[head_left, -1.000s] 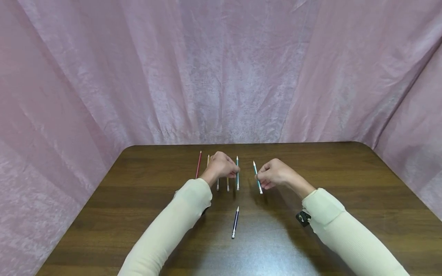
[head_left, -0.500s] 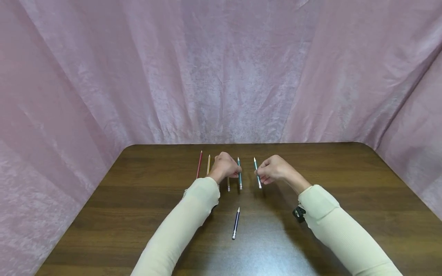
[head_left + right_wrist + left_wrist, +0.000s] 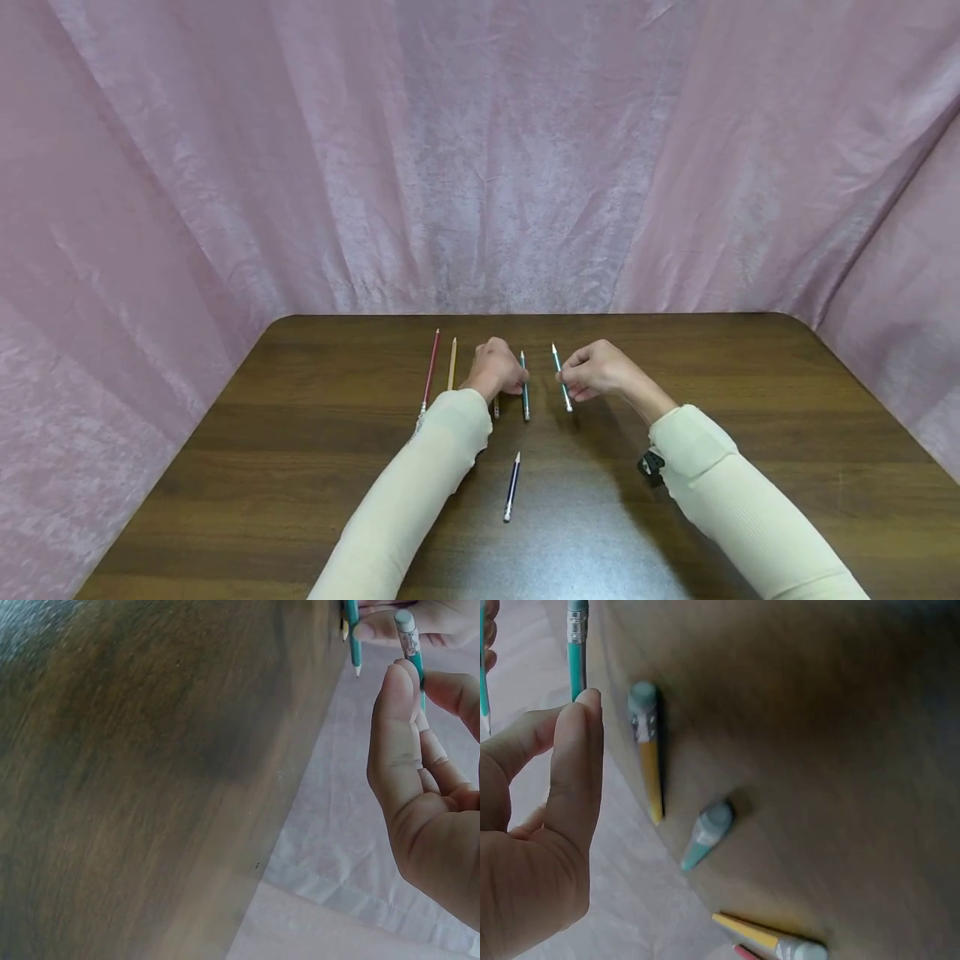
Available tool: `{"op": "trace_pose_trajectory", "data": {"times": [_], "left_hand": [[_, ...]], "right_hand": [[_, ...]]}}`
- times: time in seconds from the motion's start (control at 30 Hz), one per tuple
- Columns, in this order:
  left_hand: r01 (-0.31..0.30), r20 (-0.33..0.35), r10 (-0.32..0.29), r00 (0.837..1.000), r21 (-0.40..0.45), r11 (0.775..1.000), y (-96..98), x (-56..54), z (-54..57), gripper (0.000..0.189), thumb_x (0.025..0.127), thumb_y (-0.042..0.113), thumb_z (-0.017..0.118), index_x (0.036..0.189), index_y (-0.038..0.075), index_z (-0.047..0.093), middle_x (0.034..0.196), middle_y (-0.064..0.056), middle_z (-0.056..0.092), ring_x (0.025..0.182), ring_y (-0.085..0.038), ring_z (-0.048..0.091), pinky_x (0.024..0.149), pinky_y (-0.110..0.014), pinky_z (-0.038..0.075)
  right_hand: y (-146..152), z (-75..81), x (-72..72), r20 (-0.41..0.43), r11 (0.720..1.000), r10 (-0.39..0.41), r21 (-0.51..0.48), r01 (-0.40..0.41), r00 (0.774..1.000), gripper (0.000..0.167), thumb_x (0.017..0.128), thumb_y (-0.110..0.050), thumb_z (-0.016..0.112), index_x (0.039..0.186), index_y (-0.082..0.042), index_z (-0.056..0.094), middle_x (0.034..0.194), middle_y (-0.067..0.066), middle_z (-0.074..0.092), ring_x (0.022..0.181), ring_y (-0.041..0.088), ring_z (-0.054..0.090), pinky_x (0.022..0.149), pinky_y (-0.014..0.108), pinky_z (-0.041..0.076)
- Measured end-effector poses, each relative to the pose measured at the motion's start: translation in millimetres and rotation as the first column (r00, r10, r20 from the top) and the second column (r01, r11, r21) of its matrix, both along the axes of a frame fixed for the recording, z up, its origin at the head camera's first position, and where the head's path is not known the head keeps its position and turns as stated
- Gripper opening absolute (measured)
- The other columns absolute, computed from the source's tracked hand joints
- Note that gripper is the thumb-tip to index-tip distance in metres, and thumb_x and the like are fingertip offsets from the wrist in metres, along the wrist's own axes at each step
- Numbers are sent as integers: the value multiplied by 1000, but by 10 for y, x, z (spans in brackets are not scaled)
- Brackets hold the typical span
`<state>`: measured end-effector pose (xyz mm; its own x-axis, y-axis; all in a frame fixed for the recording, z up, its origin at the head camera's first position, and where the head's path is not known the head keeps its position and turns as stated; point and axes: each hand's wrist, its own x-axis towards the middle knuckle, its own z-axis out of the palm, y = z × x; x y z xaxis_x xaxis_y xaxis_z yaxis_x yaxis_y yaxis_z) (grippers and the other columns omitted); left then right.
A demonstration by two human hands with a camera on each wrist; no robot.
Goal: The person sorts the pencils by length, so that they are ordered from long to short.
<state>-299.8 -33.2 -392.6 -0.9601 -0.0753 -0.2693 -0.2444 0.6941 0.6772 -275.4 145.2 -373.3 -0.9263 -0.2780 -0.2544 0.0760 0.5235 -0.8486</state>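
Observation:
Between thumb and fingers, my left hand (image 3: 497,368) pinches a teal pencil (image 3: 526,403), its white tip pointing away. To its right, my right hand (image 3: 596,371) pinches another teal pencil (image 3: 566,393), slightly slanted. The wrist views show the eraser ends of the left-hand pencil (image 3: 577,656) and the right-hand pencil (image 3: 412,643). Left of the left hand lie a red pencil (image 3: 431,367) and a yellow pencil (image 3: 452,367). A second yellow pencil (image 3: 650,765) and another teal pencil (image 3: 702,841) lie beneath the left hand, mostly hidden in the head view.
A dark blue pencil (image 3: 513,487) lies alone nearer the person on the brown wooden table (image 3: 247,458). Pink curtains (image 3: 510,167) hang behind the table's far edge and along the sides.
My left hand has moved a little to the right with its teal pencil, covering more of the yellow pencil. The right hand first shifted slightly away and its pencil came a bit straighter.

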Motion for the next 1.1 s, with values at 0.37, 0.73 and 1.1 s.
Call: {"op": "trace_pose_trajectory", "data": {"times": [0.37, 0.73, 1.1], "left_hand": [[-10, -37, 7, 999, -92, 996, 96, -34, -26, 14, 82, 4, 80, 85, 2, 67, 81, -13, 65, 50, -12, 67, 46, -19, 54], [-14, -54, 7, 999, -127, 992, 98, -27, -37, 17, 80, 6, 81, 75, 4, 64, 65, -8, 63, 47, -11, 66, 41, -18, 51], [1, -31, -6, 1000, -131, 991, 84, -37, -41, 13, 84, 6, 78, 81, 1, 68, 66, -9, 63, 42, -9, 61, 43, -18, 52]], "right_hand": [[35, -34, 12, -3, 1000, -4, -1, 4, 1000, 17, 88, 0, 62, 98, 13, 67, 74, 10, 69, 64, 14, 66, 67, 32, 63], [41, -59, 15, 3, 1000, -2, 20, 2, 1000, 16, 89, 1, 61, 96, 13, 67, 73, 10, 68, 63, 14, 66, 65, 30, 62], [-32, -68, -58, 34, 998, 2, 66, -4, 999, 15, 91, -2, 65, 96, 12, 69, 70, 9, 67, 60, 12, 64, 63, 28, 62]]}}
